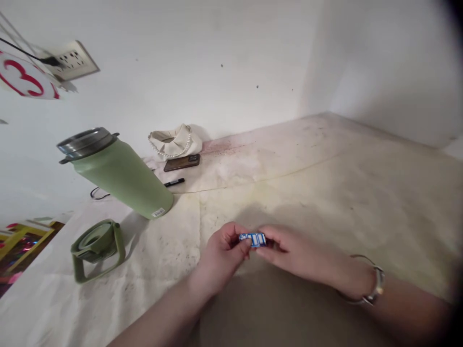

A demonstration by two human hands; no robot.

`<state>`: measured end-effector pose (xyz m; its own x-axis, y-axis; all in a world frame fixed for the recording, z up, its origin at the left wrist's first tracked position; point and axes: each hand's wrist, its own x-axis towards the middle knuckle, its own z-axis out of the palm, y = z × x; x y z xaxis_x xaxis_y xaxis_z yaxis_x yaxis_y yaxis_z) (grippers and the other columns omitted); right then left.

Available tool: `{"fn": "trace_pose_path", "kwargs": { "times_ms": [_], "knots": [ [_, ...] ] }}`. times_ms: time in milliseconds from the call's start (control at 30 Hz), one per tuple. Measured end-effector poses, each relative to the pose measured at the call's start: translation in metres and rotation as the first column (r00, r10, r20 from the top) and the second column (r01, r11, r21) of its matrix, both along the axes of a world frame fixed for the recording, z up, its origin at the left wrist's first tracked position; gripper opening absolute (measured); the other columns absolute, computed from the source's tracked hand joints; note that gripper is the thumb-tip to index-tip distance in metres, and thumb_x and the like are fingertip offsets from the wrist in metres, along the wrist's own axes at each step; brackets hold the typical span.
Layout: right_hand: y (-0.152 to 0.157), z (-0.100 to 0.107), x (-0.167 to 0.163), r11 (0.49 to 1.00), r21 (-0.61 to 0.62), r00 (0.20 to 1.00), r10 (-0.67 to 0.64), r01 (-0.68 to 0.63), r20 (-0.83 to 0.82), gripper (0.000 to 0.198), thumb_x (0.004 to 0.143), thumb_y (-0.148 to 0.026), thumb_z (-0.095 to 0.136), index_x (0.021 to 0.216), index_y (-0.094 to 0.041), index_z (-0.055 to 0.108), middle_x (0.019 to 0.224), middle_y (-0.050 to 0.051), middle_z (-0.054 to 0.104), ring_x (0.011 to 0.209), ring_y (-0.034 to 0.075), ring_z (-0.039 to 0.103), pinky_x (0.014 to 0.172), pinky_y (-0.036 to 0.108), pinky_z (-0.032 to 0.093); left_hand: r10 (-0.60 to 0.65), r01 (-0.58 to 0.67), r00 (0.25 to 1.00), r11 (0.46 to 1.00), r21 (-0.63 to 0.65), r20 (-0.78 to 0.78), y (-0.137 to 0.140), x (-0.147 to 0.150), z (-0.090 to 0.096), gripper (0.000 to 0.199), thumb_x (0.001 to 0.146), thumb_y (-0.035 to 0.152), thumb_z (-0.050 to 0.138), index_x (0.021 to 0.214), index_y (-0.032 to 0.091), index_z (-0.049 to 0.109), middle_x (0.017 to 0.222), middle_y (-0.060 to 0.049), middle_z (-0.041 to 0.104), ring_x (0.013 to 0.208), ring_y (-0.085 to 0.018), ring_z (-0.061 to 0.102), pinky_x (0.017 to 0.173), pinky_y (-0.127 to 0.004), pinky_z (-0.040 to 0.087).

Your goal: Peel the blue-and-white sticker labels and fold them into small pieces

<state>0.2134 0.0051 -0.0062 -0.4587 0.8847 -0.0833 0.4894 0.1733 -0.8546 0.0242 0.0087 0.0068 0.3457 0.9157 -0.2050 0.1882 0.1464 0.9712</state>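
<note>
A small blue-and-white packet (257, 239) is held level between my two hands, above the near part of the table. My left hand (224, 253) grips its left end, with the thumb lying over the front. The fingers of my right hand (284, 248) pinch the right end from above and below. Its print is too small to read, and both ends are partly covered by fingers. A metal bangle circles my right wrist.
To the left, a green bottle (125, 176) stands without its lid. Its green lid (97, 246) with a loop handle lies nearer me. Behind are a black pen (175, 182), a phone (182, 163) and a cream bag (191, 142) against the wall. A socket (72, 61) holds a plug.
</note>
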Motion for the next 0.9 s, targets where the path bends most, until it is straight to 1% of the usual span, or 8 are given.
{"fn": "trace_pose_path", "kwargs": {
  "times_ms": [133, 233, 333, 433, 500, 600, 700, 900],
  "knots": [
    [-0.005, 0.0, 0.004, 0.992, -0.121, 0.991, -0.034, 0.018, -0.128, 0.03, 0.081, -0.038, 0.059, 0.107, -0.024, 0.055, 0.085, 0.002, 0.059, 0.071, 0.015, 0.052, 0.06, 0.026, 0.041, 0.041, -0.031, 0.994, 0.995, -0.095, 0.104, -0.002, -0.001, 0.001, 0.019, 0.079, 0.029, 0.063, 0.089, 0.016, 0.054, 0.071, 0.002, 0.057, 0.061, -0.008, 0.048, 0.057, -0.02, 0.036],
    [-0.003, 0.0, 0.006, 0.979, -0.201, 0.984, -0.073, 0.04, -0.161, 0.029, 0.084, -0.043, 0.055, 0.106, -0.025, 0.056, 0.082, 0.001, 0.059, 0.07, 0.014, 0.052, 0.06, 0.026, 0.042, 0.029, -0.018, 0.992, 0.995, -0.095, 0.122, -0.004, -0.001, 0.001, 0.019, 0.08, 0.029, 0.062, 0.091, 0.016, 0.053, 0.071, 0.001, 0.057, 0.061, -0.008, 0.048, 0.057, -0.02, 0.037],
    [-0.001, -0.003, 0.006, 0.974, -0.224, 0.982, -0.078, 0.038, -0.174, 0.027, 0.083, -0.043, 0.056, 0.102, -0.025, 0.057, 0.082, 0.002, 0.059, 0.071, 0.015, 0.054, 0.061, 0.027, 0.044, -0.003, 0.01, 0.994, 0.998, -0.065, 0.111, -0.006, 0.0, -0.001, 0.014, 0.083, 0.028, 0.06, 0.088, 0.016, 0.055, 0.069, 0.002, 0.056, 0.059, -0.007, 0.045, 0.054, -0.019, 0.035],
    [-0.004, -0.008, 0.003, 0.977, -0.206, 0.97, -0.103, 0.057, -0.218, 0.036, 0.079, -0.038, 0.062, 0.112, -0.027, 0.052, 0.091, 0.002, 0.06, 0.078, 0.017, 0.056, 0.064, 0.028, 0.046, -0.006, 0.014, 0.99, 0.998, -0.056, 0.142, -0.009, 0.001, -0.002, 0.014, 0.084, 0.027, 0.059, 0.091, 0.016, 0.055, 0.071, 0.001, 0.057, 0.061, -0.007, 0.047, 0.055, -0.019, 0.036],
    [-0.008, -0.008, 0.0, 0.983, -0.175, 0.963, -0.098, 0.055, -0.252, 0.042, 0.077, -0.032, 0.064, 0.116, -0.028, 0.048, 0.097, 0.003, 0.06, 0.081, 0.017, 0.058, 0.067, 0.028, 0.047, 0.024, -0.008, 0.983, 0.996, -0.089, 0.181, -0.011, 0.001, -0.002, 0.015, 0.084, 0.027, 0.059, 0.093, 0.016, 0.054, 0.073, 0.001, 0.058, 0.062, -0.008, 0.049, 0.057, -0.019, 0.038],
    [-0.013, -0.003, -0.005, 0.993, -0.116, 0.967, -0.06, 0.032, -0.246, 0.033, 0.079, -0.031, 0.062, 0.11, -0.028, 0.051, 0.098, 0.002, 0.06, 0.084, 0.016, 0.058, 0.068, 0.028, 0.048, 0.046, -0.005, 0.968, 0.986, -0.166, 0.248, -0.014, 0.002, 0.0, 0.016, 0.083, 0.027, 0.061, 0.092, 0.016, 0.053, 0.072, 0.002, 0.058, 0.058, -0.006, 0.05, 0.056, -0.019, 0.04],
    [-0.014, 0.002, -0.006, 0.996, -0.077, 0.984, -0.053, 0.04, -0.173, 0.022, 0.081, -0.037, 0.061, 0.1, -0.027, 0.056, 0.093, 0.001, 0.061, 0.081, 0.016, 0.058, 0.064, 0.027, 0.047, 0.049, 0.024, 0.95, 0.974, -0.227, 0.309, -0.016, 0.001, -0.001, 0.017, 0.082, 0.028, 0.062, 0.09, 0.016, 0.053, 0.072, 0.002, 0.058, 0.055, -0.005, 0.05, 0.055, -0.018, 0.039],
    [-0.012, 0.005, -0.005, 0.998, -0.017, 0.993, -0.066, 0.065, -0.101, 0.015, 0.082, -0.035, 0.059, 0.095, -0.027, 0.059, 0.087, 0.0, 0.063, 0.075, 0.015, 0.058, 0.062, 0.027, 0.046, 0.067, 0.024, 0.94, 0.965, -0.26, 0.335, -0.015, -0.001, -0.002, 0.018, 0.08, 0.028, 0.064, 0.09, 0.016, 0.055, 0.073, 0.002, 0.058, 0.056, -0.005, 0.05, 0.056, -0.018, 0.038]
  ]
}}
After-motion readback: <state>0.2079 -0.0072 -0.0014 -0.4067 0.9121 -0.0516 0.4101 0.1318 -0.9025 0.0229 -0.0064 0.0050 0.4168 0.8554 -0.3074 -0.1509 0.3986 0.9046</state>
